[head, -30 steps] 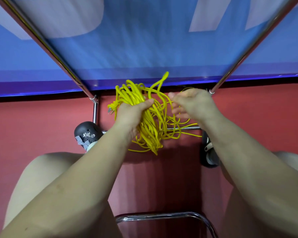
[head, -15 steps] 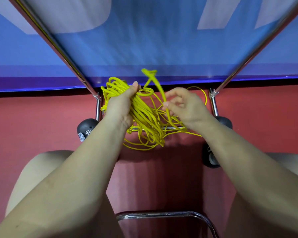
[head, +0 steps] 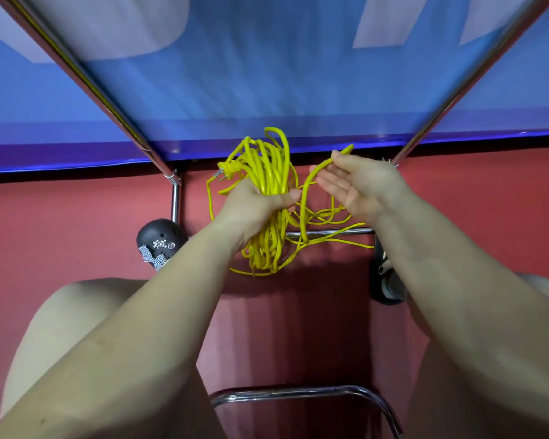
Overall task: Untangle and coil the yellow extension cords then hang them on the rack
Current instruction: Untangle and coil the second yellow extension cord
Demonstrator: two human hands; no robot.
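Where red floor meets blue banner, chrome rack.

Red floor below; blue banner above it; black shoe with checked bow at left.

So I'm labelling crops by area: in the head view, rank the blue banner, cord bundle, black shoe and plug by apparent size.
1. Blue banner, by far.
2. Cord bundle, in the left hand.
3. Black shoe, part hidden by the arm.
4. Plug, smallest.
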